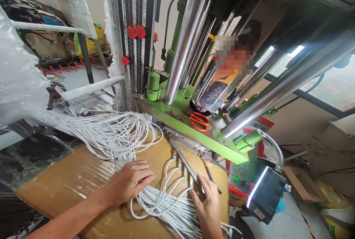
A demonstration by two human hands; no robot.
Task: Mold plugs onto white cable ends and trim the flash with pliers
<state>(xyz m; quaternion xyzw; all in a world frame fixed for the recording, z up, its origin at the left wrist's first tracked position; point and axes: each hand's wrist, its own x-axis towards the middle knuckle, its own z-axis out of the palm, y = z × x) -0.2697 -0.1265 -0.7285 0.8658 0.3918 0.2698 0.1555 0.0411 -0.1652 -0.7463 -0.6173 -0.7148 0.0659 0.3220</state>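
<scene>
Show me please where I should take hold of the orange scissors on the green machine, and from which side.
Take the orange-handled scissors by their loop handles, coming from above on the near side. They lie flat on the green machine bed, with the thin blades pointing away to the left, so the wide loops are the easiest part for the right hand.

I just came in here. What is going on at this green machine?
A person is working at a green press machine. Their left hand rests on a bundle of white cables lying on a cardboard-covered bench. Their right hand is at a slotted metal strip, where cable ends sit in a row. Orange-handled scissors lie on the machine's bed.
</scene>
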